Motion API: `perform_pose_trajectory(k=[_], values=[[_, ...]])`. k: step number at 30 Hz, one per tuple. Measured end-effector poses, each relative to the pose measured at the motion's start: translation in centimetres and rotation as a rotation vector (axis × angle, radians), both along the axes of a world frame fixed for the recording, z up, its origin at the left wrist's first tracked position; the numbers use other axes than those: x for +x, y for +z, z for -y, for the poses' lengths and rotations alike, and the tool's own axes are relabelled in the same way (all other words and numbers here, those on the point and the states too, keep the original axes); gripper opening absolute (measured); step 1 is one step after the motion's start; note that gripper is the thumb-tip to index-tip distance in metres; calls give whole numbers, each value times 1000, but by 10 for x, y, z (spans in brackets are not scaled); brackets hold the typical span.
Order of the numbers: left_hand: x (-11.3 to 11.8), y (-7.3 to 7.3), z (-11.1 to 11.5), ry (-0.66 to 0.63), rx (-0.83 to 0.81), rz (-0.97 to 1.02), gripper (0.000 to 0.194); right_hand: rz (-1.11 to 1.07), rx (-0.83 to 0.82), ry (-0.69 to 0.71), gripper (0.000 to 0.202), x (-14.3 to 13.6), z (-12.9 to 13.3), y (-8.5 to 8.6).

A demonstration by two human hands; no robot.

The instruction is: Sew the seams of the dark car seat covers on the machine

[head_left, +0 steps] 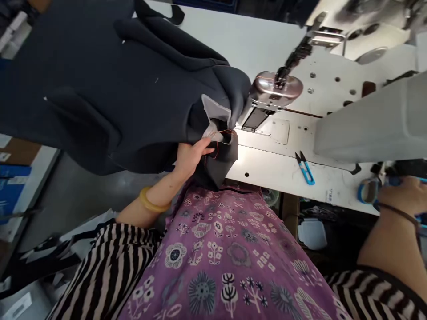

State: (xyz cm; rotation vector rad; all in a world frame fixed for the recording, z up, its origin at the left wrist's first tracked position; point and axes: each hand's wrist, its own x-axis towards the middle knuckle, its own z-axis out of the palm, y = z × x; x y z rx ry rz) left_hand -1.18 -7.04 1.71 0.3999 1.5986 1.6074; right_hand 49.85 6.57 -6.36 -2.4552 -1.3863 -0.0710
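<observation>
Left hand: thumb and fingers pinch the edge of a large dark navy, smooth fabric piece at its opening; part of the fingers is hidden in the folds. Fabric lies under the grip and spreads left of and beyond the hand; long axis runs roughly sideways, broad part to the left, narrow open end pointing right. At the fingertips: pale grey lining standing up out of the opening, with loose orange-red threads across it.

Right of the hand, just beyond the open end: rounded shiny metal machine arm, standing in the way on that side. Farther right: white sewing-machine table, bearing blue-handled thread snips with dark blades; behind the snips, a bulky pale grey housing.

Right hand: well apart from the left, at far right, blurred, near a blue-rimmed roll; finger state cannot be told.
</observation>
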Motion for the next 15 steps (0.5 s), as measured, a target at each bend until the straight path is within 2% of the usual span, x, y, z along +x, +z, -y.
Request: perform_pose_trajectory(k=[2, 3, 5, 6, 7, 8, 11, 13, 15], values=[[0, 1, 1, -9, 9, 5, 35, 14, 92, -11, 35, -17, 19, 6], [0, 1, 1, -13, 10, 1, 35, -43, 35, 59, 29, -34, 29, 11], [0, 1, 2, -19, 2, -4, 35, -261, 50, 159, 19, -85, 49, 24], [0, 1, 2, -20, -5, -6, 36, -358, 3, 284, 23, -116, 57, 32], [0, 0, 2, -17, -11, -7, 37, -448, -22, 481, 21, -150, 64, 41], [0, 0, 2, -13, -17, -8, 39, -469, 53, 650, 20, -185, 69, 50], [0, 0, 1, -6, -27, -18, 40, -563, 162, 1213, 35, -279, 84, 75], [1, 0, 1, -10, -19, -19, 38, -470, 245, 1346, 39, -325, 92, 86], [1, 0, 1, -19, -3, -9, 35, -297, 231, 1372, 39, -353, 98, 90]])
